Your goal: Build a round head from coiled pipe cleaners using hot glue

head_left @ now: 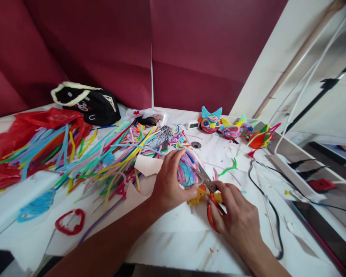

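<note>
My left hand (170,182) is closed around a rounded piece (187,168) wound with pink, blue and purple pipe cleaners. In my right hand (238,211) is a pair of scissors (207,179) with orange handles, fingers through the loops. The blades reach up and left to the right side of the wound piece; whether they cut into it I cannot tell. Under the scissors, partly hidden, lies a yellow and orange object (196,198). A cut sheet of tan card (148,165) is just left of my left hand.
Loose pipe cleaners (103,154) spread across the left of the table, by a red plastic bag (5,154) and a black bag (92,107). Finished-looking pipe-cleaner figures (210,121) stand at the back right. A black cable (265,200), power strip (300,175) and phone (320,231) lie right.
</note>
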Tool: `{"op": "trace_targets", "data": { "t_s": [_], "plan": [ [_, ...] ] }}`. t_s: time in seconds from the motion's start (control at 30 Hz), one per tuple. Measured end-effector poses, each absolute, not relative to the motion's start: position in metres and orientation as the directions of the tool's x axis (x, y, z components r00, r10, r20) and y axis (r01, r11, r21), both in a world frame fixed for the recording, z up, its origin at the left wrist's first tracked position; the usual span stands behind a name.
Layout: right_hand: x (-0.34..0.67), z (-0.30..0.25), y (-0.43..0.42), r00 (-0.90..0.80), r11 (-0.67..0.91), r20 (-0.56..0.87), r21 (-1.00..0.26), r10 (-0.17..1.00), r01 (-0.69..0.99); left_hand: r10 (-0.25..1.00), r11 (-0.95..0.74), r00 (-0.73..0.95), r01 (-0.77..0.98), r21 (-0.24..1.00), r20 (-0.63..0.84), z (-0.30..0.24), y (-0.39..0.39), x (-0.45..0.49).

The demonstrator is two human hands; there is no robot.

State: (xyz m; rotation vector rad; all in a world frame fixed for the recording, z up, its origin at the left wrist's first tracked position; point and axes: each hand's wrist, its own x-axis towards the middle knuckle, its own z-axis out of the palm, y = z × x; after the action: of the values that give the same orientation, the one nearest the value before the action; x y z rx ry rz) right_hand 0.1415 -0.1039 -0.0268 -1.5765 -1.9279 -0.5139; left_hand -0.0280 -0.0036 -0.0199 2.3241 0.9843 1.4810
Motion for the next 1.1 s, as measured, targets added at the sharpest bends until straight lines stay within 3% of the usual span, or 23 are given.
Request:
{"op": "trace_targets", "data": {
  "t_s": [0.47, 1.1],
  "plan": [
    [0.143, -0.027, -0.1, -0.218, 0.102, 0.677, 0.207, 0.703, 0.973, 0.664, -0.73, 0.264, 0.43, 0.531, 0.699, -0.02, -0.006, -0.027],
    [0.148, -0.028, -0.092, -0.283, 0.152, 0.695, 0.245, 0.661, 0.957, 0.709, -0.682, 0.227, 0.46, 0.568, 0.667, -0.021, -0.007, -0.027]
  ]
}}
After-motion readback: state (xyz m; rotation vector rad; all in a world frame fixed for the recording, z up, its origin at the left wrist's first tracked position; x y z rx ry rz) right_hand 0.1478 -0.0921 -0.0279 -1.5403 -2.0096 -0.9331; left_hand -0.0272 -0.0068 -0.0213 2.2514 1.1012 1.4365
